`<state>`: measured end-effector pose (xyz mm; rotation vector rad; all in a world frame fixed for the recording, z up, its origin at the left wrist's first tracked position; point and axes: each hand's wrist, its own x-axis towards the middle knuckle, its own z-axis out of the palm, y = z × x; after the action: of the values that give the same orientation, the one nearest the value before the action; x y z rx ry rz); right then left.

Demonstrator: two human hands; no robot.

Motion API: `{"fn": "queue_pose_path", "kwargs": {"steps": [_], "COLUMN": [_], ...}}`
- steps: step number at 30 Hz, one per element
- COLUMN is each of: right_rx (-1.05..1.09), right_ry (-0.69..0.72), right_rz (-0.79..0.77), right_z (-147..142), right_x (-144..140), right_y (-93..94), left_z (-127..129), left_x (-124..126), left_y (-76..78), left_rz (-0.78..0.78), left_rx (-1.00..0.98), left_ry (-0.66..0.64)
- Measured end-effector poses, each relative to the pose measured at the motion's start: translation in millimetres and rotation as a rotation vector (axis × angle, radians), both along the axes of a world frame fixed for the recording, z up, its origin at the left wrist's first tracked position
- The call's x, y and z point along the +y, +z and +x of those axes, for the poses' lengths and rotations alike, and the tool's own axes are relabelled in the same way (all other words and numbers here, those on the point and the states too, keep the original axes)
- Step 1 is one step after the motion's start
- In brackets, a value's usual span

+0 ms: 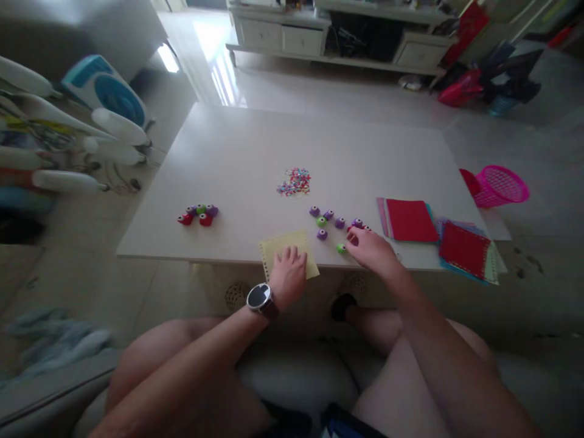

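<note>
A pale tiled room is seen, with a low white table (255, 152) standing before a long white cabinet (292, 36) at the far wall. The left hand (288, 275), a dark watch (260, 298) on its wrist, is laid palm down on a yellow paper sheet (280, 246) that overhangs the table's near edge; its fingers are curled loosely and flat, pressing rather than gripping. The right hand (371, 249) is extended over the near edge just right of the sheet, its fingertips closed about a small green punch (341, 247). A cluster of purple, green and red punches (331, 220) is found just beyond that hand. A second group of punches (198, 214) lies well apart toward the table's left edge. A heap of coloured paper bits (295, 181) rests near the table's middle. Two stacks of coloured paper topped in red (410, 219) (463, 249) are placed at the near right corner. A pink basket (499, 184) stands on the floor beyond the right edge.
</note>
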<state>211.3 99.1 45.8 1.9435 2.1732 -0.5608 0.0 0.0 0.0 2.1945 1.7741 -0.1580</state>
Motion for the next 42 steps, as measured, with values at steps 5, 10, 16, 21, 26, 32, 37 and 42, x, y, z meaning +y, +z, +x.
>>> {"fn": "queue_pose_path", "kwargs": {"steps": [5,10,16,21,26,32,37,42], "right_rx": [-0.027,-0.039,-0.043,-0.053,0.036,0.527,0.669,0.347], "right_ry": [0.004,0.086,0.229,0.257,0.224,0.015,-0.061,0.18], "right_rz": [-0.005,-0.014,-0.029,-0.025,-0.041,-0.165,-0.165,0.088], "right_z": [20.9,18.8,-0.4,-4.6,-4.7,-13.6,-25.3,-45.4], "right_x": [-9.4,-9.1,-13.0,-11.1,-1.1,2.6,-0.5,0.9], "right_y": [-6.8,-11.6,-15.2,-22.3,-30.3,-22.1,-12.1,-22.4], "left_z": [5.0,8.4,1.7,-3.9,-9.8,-22.5,-31.6,-35.6], "left_x": [7.6,11.0,11.9,11.1,14.7,21.4,25.5,24.8], "left_y": [-7.1,-11.6,-14.5,-16.6,-16.4,-11.1,-0.2,3.7], "left_rz": [0.023,0.019,0.01,-0.002,-0.021,-0.018,-0.047,-0.048], "left_rx": [0.0,-0.011,-0.05,-0.108,-0.134,-0.119,-0.164,-0.202], "left_ry": [0.002,-0.041,-0.105,-0.115,-0.087,-0.007,0.019,0.034]}}
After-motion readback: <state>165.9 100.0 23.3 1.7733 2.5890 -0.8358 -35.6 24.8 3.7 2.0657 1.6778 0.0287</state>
